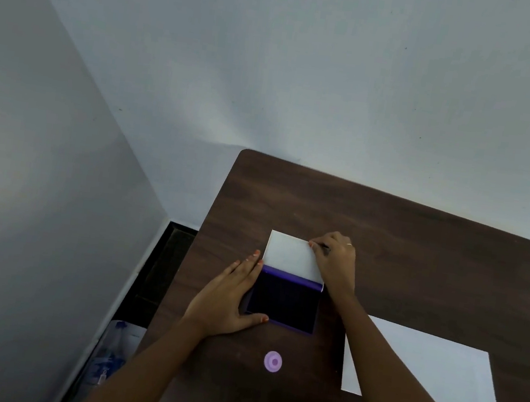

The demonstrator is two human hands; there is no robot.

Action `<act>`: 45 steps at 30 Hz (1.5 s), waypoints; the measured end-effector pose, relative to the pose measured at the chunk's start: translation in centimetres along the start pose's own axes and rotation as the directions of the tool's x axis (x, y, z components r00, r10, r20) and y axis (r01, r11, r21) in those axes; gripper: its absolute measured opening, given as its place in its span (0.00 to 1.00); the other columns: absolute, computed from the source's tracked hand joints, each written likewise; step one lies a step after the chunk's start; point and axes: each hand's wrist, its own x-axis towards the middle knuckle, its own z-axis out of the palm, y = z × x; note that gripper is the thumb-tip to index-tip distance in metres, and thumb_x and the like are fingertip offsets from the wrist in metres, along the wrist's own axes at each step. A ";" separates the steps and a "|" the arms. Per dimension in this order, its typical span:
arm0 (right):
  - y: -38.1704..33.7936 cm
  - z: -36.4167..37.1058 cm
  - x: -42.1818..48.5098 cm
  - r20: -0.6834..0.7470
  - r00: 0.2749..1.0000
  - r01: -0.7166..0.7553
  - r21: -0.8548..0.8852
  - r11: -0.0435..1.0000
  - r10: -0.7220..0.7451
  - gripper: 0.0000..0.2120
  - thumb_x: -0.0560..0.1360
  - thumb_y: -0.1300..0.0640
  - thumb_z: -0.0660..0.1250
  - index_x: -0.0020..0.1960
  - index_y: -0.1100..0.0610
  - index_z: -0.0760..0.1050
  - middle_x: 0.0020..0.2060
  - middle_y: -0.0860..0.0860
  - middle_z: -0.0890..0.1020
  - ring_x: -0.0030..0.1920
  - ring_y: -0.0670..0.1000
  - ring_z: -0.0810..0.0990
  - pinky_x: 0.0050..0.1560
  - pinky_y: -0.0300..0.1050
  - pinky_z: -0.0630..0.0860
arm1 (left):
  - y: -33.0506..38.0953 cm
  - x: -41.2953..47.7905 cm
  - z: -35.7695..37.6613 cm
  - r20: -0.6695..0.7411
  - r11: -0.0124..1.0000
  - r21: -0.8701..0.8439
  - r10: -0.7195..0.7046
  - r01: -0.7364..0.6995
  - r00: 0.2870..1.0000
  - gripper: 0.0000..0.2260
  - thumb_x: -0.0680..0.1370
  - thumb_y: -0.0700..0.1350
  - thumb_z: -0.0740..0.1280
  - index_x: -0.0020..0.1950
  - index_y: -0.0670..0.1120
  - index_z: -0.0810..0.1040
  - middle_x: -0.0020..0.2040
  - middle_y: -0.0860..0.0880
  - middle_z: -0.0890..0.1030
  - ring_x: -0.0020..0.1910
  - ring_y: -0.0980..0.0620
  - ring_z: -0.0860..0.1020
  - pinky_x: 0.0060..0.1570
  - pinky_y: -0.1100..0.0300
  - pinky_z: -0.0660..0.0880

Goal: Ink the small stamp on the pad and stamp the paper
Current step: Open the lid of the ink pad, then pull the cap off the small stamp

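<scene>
On a dark wooden surface [420, 241], the left hand [227, 297] lies flat against the open purple ink pad [283, 304] while the right hand [336, 261] grips its raised white lid [290, 254]. The small round lilac stamp [273, 361] stands untouched just nearer, beside the white paper sheet [429, 374].

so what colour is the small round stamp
Light purple, darker centre; small round stamp, head view.

Open pad [282, 302], stamp [273, 361], paper [429, 374]

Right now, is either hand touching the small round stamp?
Apart. The head view shows the stamp alone on the table, bare wood between it and the left hand; the right hand holds the pad's lid.
</scene>
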 end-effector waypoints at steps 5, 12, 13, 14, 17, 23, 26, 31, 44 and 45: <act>-0.2 -0.4 -0.1 0.015 1.000 0.003 -0.019 1.000 -0.003 0.04 0.72 0.62 0.67 0.44 0.61 0.80 0.46 0.58 0.81 0.51 0.57 0.75 0.58 0.52 0.64 | -0.1 0.0 0.1 0.010 1.000 -0.006 0.000 0.000 1.000 0.41 0.70 0.70 0.55 0.70 0.56 0.33 0.74 0.55 0.41 0.72 0.62 0.42 0.70 0.60 0.39; -1.3 -2.3 -3.3 -0.061 0.998 0.005 0.028 1.000 -0.003 0.08 0.74 0.64 0.64 0.52 0.62 0.78 0.53 0.60 0.81 0.56 0.58 0.75 0.59 0.51 0.68 | 0.6 -0.3 -0.6 0.024 0.998 -0.064 -0.021 0.022 1.000 0.39 0.72 0.67 0.55 0.70 0.55 0.33 0.73 0.56 0.41 0.72 0.61 0.42 0.70 0.61 0.41; -1.6 -2.5 -4.1 -0.049 0.999 0.018 0.035 0.999 -0.016 0.08 0.74 0.64 0.63 0.51 0.62 0.78 0.52 0.60 0.81 0.55 0.57 0.76 0.59 0.49 0.69 | 0.8 -0.4 -0.8 0.019 0.995 -0.097 -0.036 0.038 0.999 0.37 0.73 0.65 0.56 0.70 0.54 0.34 0.73 0.55 0.41 0.72 0.60 0.43 0.70 0.61 0.43; -1.8 -2.8 -5.0 -0.036 0.999 0.034 0.041 0.999 -0.033 0.08 0.74 0.65 0.63 0.51 0.62 0.78 0.52 0.60 0.81 0.54 0.57 0.76 0.58 0.47 0.69 | 1.2 -0.5 -1.0 0.009 0.989 -0.136 -0.059 0.059 0.998 0.35 0.75 0.62 0.57 0.70 0.54 0.36 0.74 0.55 0.43 0.73 0.59 0.45 0.71 0.60 0.45; -2.4 -3.1 -7.8 0.041 0.995 0.086 0.050 0.995 -0.088 0.08 0.74 0.64 0.63 0.51 0.62 0.78 0.50 0.59 0.82 0.53 0.54 0.76 0.55 0.41 0.68 | 2.5 -1.1 -1.4 -0.068 0.943 -0.280 -0.207 0.180 0.976 0.27 0.78 0.52 0.58 0.73 0.50 0.49 0.75 0.50 0.55 0.73 0.54 0.55 0.70 0.55 0.56; -3.7 -2.6 -13.5 0.279 0.940 0.184 0.077 0.980 -0.198 0.09 0.75 0.60 0.62 0.54 0.58 0.76 0.54 0.55 0.80 0.54 0.50 0.76 0.55 0.33 0.66 | 5.1 -3.6 -1.9 -0.355 0.910 -0.346 -0.351 0.227 0.866 0.10 0.78 0.40 0.60 0.58 0.45 0.74 0.55 0.44 0.79 0.51 0.55 0.75 0.52 0.63 0.69; -4.2 -2.3 -15.5 0.353 0.899 0.246 0.079 0.966 -0.258 0.09 0.74 0.56 0.64 0.53 0.57 0.76 0.55 0.54 0.78 0.55 0.49 0.75 0.52 0.29 0.63 | 6.0 -4.9 -1.8 -0.365 0.894 -0.380 -0.380 0.237 0.850 0.09 0.77 0.39 0.61 0.55 0.46 0.75 0.52 0.46 0.80 0.48 0.58 0.74 0.49 0.64 0.70; -4.1 -1.5 -17.5 0.394 0.890 0.267 -0.043 0.963 -0.229 0.13 0.75 0.52 0.63 0.57 0.55 0.73 0.61 0.52 0.74 0.59 0.49 0.71 0.58 0.40 0.67 | 7.2 -7.2 -0.7 -0.270 0.833 -0.473 -0.448 0.288 0.852 0.08 0.77 0.38 0.61 0.54 0.46 0.75 0.53 0.45 0.79 0.49 0.55 0.76 0.52 0.61 0.73; -4.8 -3.7 -17.8 0.409 0.845 -0.534 0.604 0.592 0.345 0.12 0.71 0.57 0.70 0.53 0.58 0.78 0.48 0.55 0.82 0.50 0.52 0.79 0.53 0.45 0.77 | 11.9 -7.3 -0.6 -0.109 0.723 -0.657 -0.372 0.213 0.922 0.15 0.72 0.39 0.69 0.58 0.44 0.75 0.57 0.43 0.78 0.56 0.49 0.76 0.57 0.64 0.72; -4.9 -4.0 -17.7 0.422 0.830 -0.557 0.618 0.554 0.364 0.12 0.71 0.57 0.69 0.54 0.58 0.77 0.49 0.55 0.82 0.50 0.52 0.79 0.52 0.45 0.77 | 12.1 -6.9 -0.8 -0.143 0.738 -0.649 -0.357 0.185 0.923 0.15 0.72 0.39 0.70 0.58 0.44 0.75 0.56 0.44 0.79 0.54 0.51 0.76 0.53 0.71 0.71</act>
